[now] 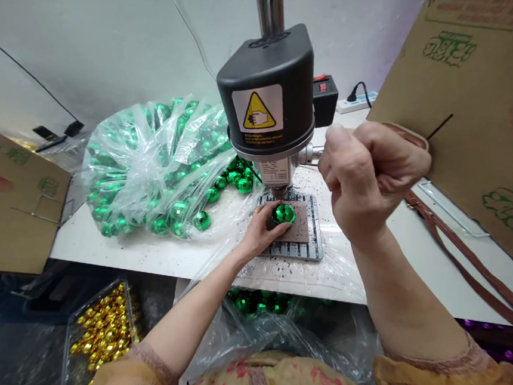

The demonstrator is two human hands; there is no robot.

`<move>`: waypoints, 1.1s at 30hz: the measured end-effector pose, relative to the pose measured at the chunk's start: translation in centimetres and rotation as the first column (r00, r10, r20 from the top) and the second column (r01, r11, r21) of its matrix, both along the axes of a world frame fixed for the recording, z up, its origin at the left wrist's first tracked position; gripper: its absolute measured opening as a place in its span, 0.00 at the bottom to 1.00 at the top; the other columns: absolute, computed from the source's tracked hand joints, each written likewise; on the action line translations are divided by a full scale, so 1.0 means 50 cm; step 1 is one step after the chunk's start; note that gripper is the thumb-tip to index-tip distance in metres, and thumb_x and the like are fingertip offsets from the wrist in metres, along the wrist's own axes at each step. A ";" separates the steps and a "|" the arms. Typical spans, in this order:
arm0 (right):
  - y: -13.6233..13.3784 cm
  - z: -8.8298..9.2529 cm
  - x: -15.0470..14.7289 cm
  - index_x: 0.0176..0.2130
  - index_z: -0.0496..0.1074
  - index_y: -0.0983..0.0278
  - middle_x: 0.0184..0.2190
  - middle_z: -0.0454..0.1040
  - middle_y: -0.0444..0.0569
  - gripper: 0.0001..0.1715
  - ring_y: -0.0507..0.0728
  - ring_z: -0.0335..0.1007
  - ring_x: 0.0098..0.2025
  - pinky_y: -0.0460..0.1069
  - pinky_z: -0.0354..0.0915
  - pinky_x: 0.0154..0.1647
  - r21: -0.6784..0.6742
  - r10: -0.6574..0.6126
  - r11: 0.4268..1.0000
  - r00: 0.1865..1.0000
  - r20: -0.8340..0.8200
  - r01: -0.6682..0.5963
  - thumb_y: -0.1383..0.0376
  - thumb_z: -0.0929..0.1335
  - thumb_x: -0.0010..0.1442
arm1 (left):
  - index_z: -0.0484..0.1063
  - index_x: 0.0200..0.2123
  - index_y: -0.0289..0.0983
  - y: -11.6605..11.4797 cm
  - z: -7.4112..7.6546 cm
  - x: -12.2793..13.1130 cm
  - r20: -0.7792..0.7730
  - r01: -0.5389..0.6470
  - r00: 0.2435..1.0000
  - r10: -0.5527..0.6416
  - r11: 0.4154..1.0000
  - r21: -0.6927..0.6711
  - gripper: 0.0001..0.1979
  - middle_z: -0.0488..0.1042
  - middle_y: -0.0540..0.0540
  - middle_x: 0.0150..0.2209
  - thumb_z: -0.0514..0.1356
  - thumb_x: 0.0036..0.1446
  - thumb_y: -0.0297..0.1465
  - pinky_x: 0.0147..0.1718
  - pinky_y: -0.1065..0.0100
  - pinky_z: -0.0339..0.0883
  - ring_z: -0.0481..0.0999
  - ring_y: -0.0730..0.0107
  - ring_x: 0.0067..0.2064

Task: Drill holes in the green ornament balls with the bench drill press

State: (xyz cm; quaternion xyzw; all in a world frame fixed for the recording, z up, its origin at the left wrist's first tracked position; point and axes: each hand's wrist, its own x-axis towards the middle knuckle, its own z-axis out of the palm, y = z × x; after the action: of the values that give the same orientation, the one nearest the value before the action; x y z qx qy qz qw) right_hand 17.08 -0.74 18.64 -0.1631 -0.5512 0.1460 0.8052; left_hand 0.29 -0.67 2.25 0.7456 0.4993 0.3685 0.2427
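Near the middle of the surface's (111, 253) front edge, in the head view, a faceted green ball (287, 215) sits on a brown board (302, 225) laid over the slotted base plate (317, 243) of a drill press (270, 59). The ball is round, with no long axis to line up; what counts is the vertical line down from the chuck (279, 191), which stands just above it. Whether the bit touches the ball is too small to tell.

The left hand (262, 229) is the nearer one: it reaches in from the front edge and pinches the ball at its left and front between thumb and fingers. The right hand (365, 181) is raised well apart from the ball, above and to its right, curled into a fist beside the press's metal lever (311, 154). Its inner side is hidden, so I cannot tell whether it grips the lever. Toward the surface's left end lies a clear bag (135, 164) of green balls.
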 end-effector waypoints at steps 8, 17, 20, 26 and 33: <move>0.003 -0.039 -0.003 0.19 0.47 0.63 0.14 0.49 0.38 0.30 0.45 0.46 0.15 0.49 0.41 0.19 0.103 -0.043 0.994 0.999 0.024 0.040 0.67 0.68 0.63 | 0.72 0.60 0.41 -0.001 -0.005 0.001 0.010 -0.006 1.000 0.006 1.000 0.014 0.26 0.76 0.39 0.56 0.68 0.61 0.40 0.60 0.53 0.67 0.73 0.53 0.60; 0.017 -0.059 -0.003 0.21 0.45 0.63 0.16 0.46 0.38 0.28 0.44 0.45 0.16 0.48 0.43 0.18 0.210 -0.081 0.975 0.996 0.036 0.072 0.70 0.67 0.62 | 0.72 0.59 0.40 -0.002 -0.007 0.002 0.034 -0.001 0.999 0.001 1.000 0.019 0.25 0.76 0.39 0.56 0.68 0.61 0.40 0.59 0.54 0.67 0.73 0.54 0.59; 0.017 -0.067 0.001 0.20 0.46 0.63 0.16 0.46 0.38 0.28 0.44 0.46 0.16 0.48 0.44 0.18 0.226 -0.106 0.970 0.993 0.058 0.090 0.70 0.66 0.62 | 0.72 0.59 0.39 0.000 -0.007 0.001 0.036 0.009 0.999 -0.010 1.000 0.024 0.25 0.76 0.39 0.55 0.68 0.61 0.40 0.59 0.54 0.67 0.73 0.54 0.59; 0.005 -0.065 0.009 0.20 0.49 0.63 0.17 0.50 0.37 0.25 0.44 0.50 0.17 0.46 0.48 0.17 0.276 -0.083 0.960 0.989 0.119 0.048 0.76 0.66 0.58 | 0.71 0.60 0.40 0.000 -0.012 0.000 0.007 -0.007 1.000 0.007 1.000 0.022 0.26 0.76 0.39 0.57 0.67 0.61 0.41 0.60 0.54 0.67 0.73 0.54 0.59; 0.011 -0.072 0.013 0.21 0.48 0.62 0.18 0.49 0.38 0.25 0.45 0.51 0.17 0.47 0.48 0.17 0.297 -0.089 0.954 0.988 0.128 0.048 0.78 0.66 0.57 | 0.72 0.59 0.40 0.002 -0.014 -0.001 0.018 0.021 1.000 -0.022 0.999 0.042 0.25 0.76 0.39 0.56 0.68 0.61 0.41 0.59 0.55 0.67 0.73 0.53 0.60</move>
State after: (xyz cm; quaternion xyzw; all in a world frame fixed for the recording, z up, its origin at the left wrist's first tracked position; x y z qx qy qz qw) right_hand 17.72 -0.20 15.03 -0.0710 -0.6160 0.0228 0.7842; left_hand 0.23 -0.55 1.54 0.7524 0.4812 0.3833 0.2354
